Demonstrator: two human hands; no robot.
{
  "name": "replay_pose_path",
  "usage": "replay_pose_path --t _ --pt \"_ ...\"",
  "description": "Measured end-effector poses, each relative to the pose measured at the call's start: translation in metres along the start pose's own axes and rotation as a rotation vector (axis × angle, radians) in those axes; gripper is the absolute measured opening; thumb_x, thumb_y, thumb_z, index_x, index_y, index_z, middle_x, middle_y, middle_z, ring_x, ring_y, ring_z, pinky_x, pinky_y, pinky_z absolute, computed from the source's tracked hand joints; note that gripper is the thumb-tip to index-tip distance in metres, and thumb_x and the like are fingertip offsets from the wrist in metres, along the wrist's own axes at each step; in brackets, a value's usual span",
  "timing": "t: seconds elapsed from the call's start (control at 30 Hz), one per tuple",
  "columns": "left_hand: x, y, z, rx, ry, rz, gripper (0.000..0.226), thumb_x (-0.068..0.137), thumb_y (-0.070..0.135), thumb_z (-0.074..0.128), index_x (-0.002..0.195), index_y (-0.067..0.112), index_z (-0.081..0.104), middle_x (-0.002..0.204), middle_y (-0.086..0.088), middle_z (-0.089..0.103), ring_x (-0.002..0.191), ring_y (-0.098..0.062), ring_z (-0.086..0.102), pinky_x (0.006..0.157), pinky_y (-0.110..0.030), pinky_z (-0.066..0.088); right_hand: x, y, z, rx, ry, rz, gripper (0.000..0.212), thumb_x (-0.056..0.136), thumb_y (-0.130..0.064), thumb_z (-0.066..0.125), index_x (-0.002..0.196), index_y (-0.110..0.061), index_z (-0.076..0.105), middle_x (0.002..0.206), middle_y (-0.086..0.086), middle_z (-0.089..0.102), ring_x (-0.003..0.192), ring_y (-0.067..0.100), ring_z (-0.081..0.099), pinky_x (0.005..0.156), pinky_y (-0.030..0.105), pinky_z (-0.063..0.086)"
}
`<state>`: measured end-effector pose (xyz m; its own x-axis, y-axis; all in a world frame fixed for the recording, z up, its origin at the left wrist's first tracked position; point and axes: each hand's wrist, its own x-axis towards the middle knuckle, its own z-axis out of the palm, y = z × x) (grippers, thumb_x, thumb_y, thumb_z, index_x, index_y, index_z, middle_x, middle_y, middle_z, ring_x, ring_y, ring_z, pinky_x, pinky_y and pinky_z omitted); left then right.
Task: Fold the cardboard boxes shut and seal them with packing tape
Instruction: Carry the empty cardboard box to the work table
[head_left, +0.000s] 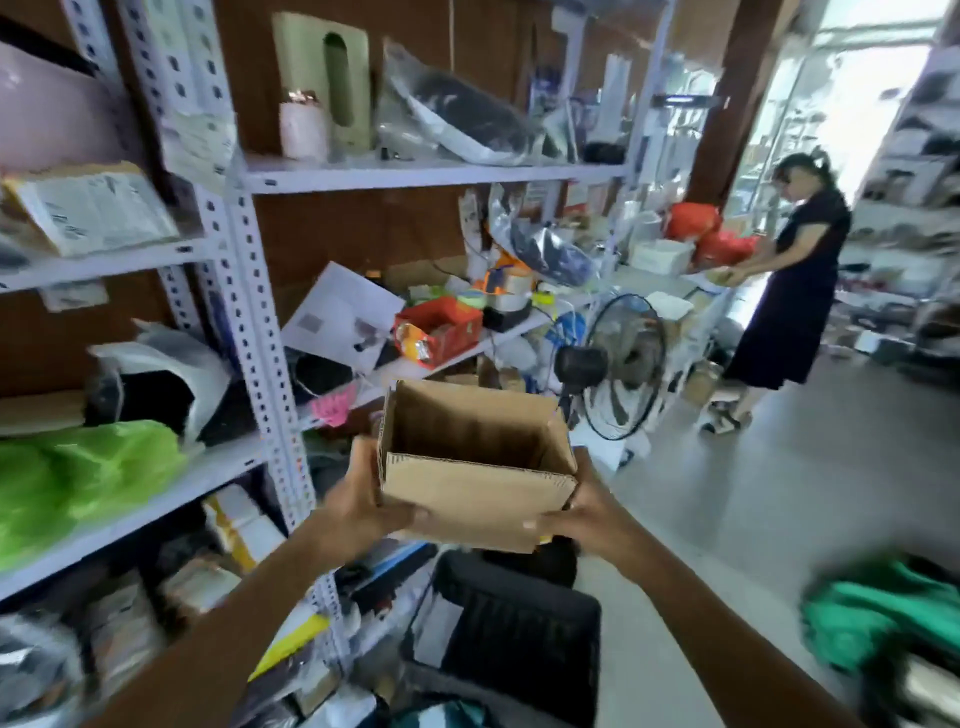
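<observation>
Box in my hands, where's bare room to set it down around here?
Both hands, left hand and right hand, grip the open box. The clearest patch is the grey floor, bordered by the fan, the standing person and the green heap. The shelves are crowded; below you, the black crate blocks the way.

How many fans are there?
1. The round black wire-caged floor fan stands on the floor beside the white metal shelves, behind the open brown cardboard box. Clutter may hide others.
</observation>
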<state>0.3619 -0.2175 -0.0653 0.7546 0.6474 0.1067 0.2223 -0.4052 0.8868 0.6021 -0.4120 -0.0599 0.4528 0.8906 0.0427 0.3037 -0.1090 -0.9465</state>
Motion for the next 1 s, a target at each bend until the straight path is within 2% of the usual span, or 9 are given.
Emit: replay_pose_path --t 0.1,0.2,0.27,0.43,0.53,0.6,0.73,0.83,1.0 --pt "0.033 0.039 0.114 0.027 -0.156 0.042 0.074 0.063 0.024 0.090 0.114 0.032 0.038 0.103 0.012 0.065 0.095 0.007 0.064 0.078 -0.033 0.060 -0.066 0.043 -0.102 -0.034 0.103 0.099 0.079 0.064 0.005 0.085 0.122 -0.020 0.037 0.117 0.000 0.050 0.100 0.003 0.060 0.070 0.019 0.057" --pt "0.059 0.089 0.236 0.000 -0.257 0.129 0.075 0.069 0.005 0.088 0.122 0.023 0.038 0.105 -0.003 0.061 0.078 0.009 0.059 0.064 -0.010 0.047 -0.139 0.082 -0.196 -0.087 0.274 0.183 0.079 0.063 0.000 0.089 0.120 -0.018 0.038 0.115 -0.003 0.053 0.105 0.010 0.059 0.076 0.029 0.060" --pt "0.062 0.129 0.316 -0.032 -0.416 0.159 0.076 0.080 -0.003 0.080 0.131 0.025 0.031 0.106 0.009 0.051 0.080 0.001 0.052 0.062 -0.008 0.045 -0.200 0.107 -0.254 -0.091 0.434 0.273 0.074 0.066 0.005 0.084 0.120 -0.017 0.038 0.107 -0.008 0.053 0.101 0.011 0.057 0.079 0.032 0.058" --pt "0.060 0.202 0.495 -0.148 -0.860 0.308 0.106 0.051 0.053 0.094 0.131 0.039 0.026 0.130 0.022 0.046 0.119 -0.003 0.053 0.077 -0.018 0.053 -0.361 0.138 -0.342 -0.049 0.755 0.403 0.079 0.071 -0.001 0.085 0.128 -0.022 0.034 0.117 -0.002 0.053 0.109 0.016 0.058 0.083 0.028 0.059" --pt "0.034 0.244 0.585 -0.154 -1.089 0.353 0.108 0.046 0.051 0.091 0.131 0.032 0.028 0.131 0.015 0.047 0.116 0.004 0.054 0.078 -0.019 0.053 -0.453 0.155 -0.359 -0.023 0.969 0.515 0.074 0.064 -0.009 0.087 0.119 -0.015 0.037 0.119 0.019 0.052 0.111 0.026 0.058 0.083 0.061 0.056" --pt "0.009 0.269 0.654 -0.136 -1.258 0.395 0.108 0.047 0.048 0.090 0.134 0.030 0.029 0.129 0.011 0.052 0.114 -0.002 0.058 0.081 -0.022 0.054 -0.516 0.163 -0.363 0.001 1.127 0.586 0.074 0.061 -0.015 0.085 0.117 -0.013 0.037 0.118 0.025 0.052 0.105 0.028 0.058 0.078 0.067 0.054" --pt "-0.040 0.312 0.755 -0.094 -1.456 0.483 0.107 0.030 0.081 0.085 0.120 0.054 0.033 0.124 0.019 0.057 0.119 -0.012 0.060 0.097 -0.040 0.053 -0.603 0.162 -0.361 -0.010 1.330 0.651 0.083 0.059 -0.024 0.084 0.126 -0.010 0.038 0.126 0.018 0.045 0.115 0.038 0.052 0.080 0.063 0.055" --pt "-0.099 0.357 0.825 -0.045 -1.672 0.593 0.096 0.053 0.050 0.096 0.126 0.039 0.035 0.129 0.010 0.057 0.121 -0.013 0.059 0.088 -0.031 0.055 -0.674 0.163 -0.342 0.001 1.549 0.728 0.083 0.061 -0.018 0.086 0.128 -0.009 0.038 0.127 0.021 0.050 0.118 0.041 0.054 0.078 0.064 0.056" --pt "-0.208 0.402 0.913 0.033 -1.951 0.832 0.095 0.062 0.046 0.093 0.130 0.042 0.028 0.131 0.013 0.054 0.119 -0.012 0.057 0.104 -0.042 0.048 -0.741 0.132 -0.291 0.186 1.885 0.792 0.076 0.060 -0.003 0.073 0.124 -0.001 0.033 0.110 0.004 0.049 0.096 0.009 0.055 0.066 0.025 0.056"
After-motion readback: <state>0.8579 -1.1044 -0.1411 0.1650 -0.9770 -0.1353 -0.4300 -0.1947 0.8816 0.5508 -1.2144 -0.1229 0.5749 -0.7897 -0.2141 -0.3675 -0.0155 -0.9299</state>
